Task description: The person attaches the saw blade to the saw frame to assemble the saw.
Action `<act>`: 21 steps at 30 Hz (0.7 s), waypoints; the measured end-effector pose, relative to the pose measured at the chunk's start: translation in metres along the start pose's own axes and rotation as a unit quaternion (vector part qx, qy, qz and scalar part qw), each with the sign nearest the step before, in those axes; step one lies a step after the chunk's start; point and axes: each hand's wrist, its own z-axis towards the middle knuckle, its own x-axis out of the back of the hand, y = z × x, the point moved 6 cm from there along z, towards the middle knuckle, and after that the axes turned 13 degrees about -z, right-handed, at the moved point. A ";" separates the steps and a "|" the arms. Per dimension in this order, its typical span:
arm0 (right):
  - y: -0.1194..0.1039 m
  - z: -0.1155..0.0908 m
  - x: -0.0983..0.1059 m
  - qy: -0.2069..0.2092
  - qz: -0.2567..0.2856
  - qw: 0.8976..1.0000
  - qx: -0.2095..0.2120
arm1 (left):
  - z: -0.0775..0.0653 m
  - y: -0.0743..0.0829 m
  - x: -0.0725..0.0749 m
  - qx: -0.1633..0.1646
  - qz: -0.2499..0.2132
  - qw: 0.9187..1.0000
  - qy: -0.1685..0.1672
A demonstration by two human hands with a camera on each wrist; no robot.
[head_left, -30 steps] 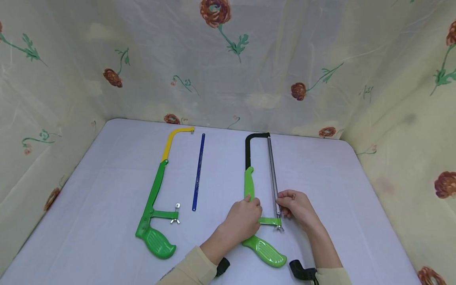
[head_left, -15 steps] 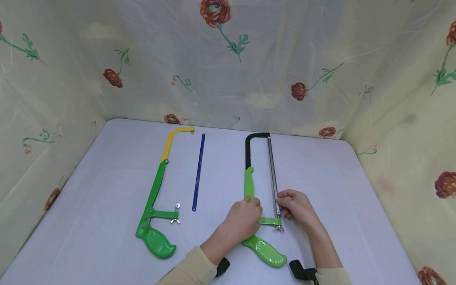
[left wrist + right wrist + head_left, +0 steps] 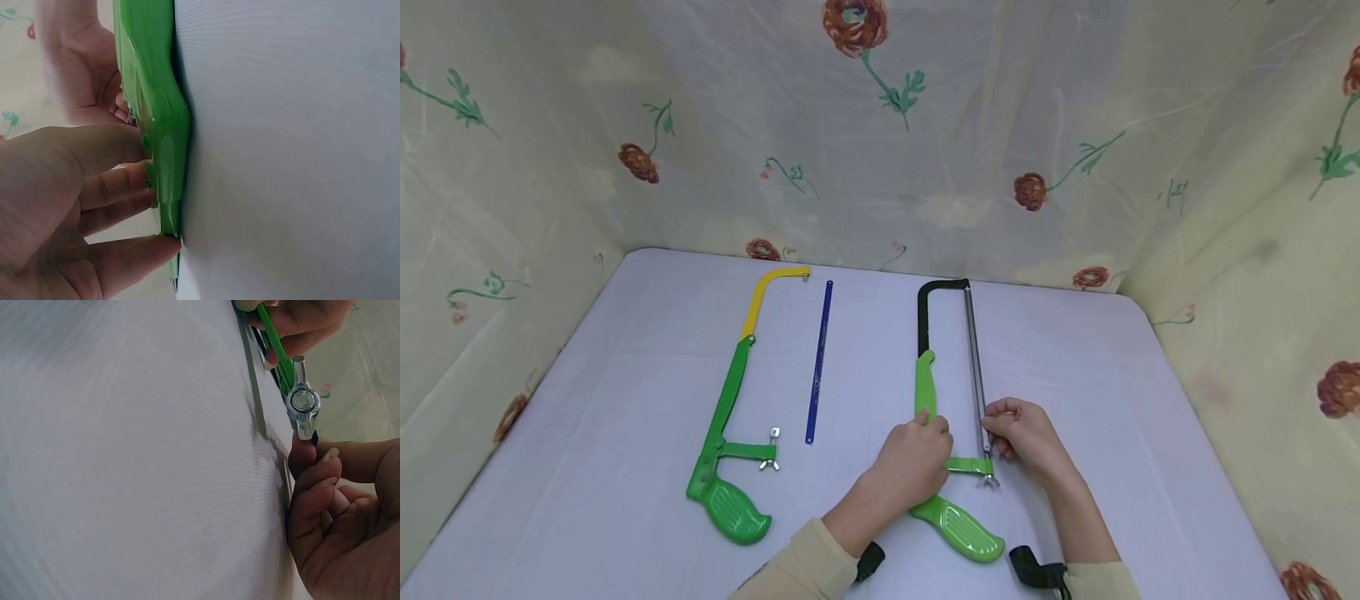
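Note:
A hacksaw with a light green handle (image 3: 958, 529) and a black front bow (image 3: 922, 317) lies on the table, a grey blade (image 3: 974, 358) fitted along its right side. My left hand (image 3: 910, 458) grips the green frame above the handle, thumb and fingers across it in the left wrist view. At the blade's near end, my right hand (image 3: 1026, 433) pinches it between thumb and fingers. The right wrist view shows a metal wing nut (image 3: 304, 400) on the green crossbar, just beyond the right fingertips. Part of the frame is hidden under my left hand.
To the left lies a second hacksaw (image 3: 718, 425), green with a yellow bow, without a blade in it. A loose blue blade (image 3: 819, 367) lies between the two saws. Floral cloth (image 3: 940, 158) hangs around the white table (image 3: 1075, 350).

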 end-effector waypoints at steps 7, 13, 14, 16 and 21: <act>-0.006 -0.004 0.001 0.005 -0.002 1.000 0.006 | 0.000 0.000 0.001 -0.001 0.002 1.000 0.001; -0.006 -0.004 0.001 0.007 -0.014 1.000 0.005 | 0.000 0.000 0.000 0.001 -0.001 1.000 -0.002; -0.006 -0.004 0.001 0.007 -0.015 1.000 0.004 | 0.000 0.000 0.000 0.001 -0.002 1.000 -0.003; -0.006 -0.004 0.001 0.005 -0.018 1.000 0.004 | 0.000 0.000 0.000 0.002 -0.004 1.000 -0.004; -0.006 -0.002 0.001 0.000 -0.022 1.000 0.007 | 0.000 0.000 0.000 0.004 -0.004 1.000 -0.002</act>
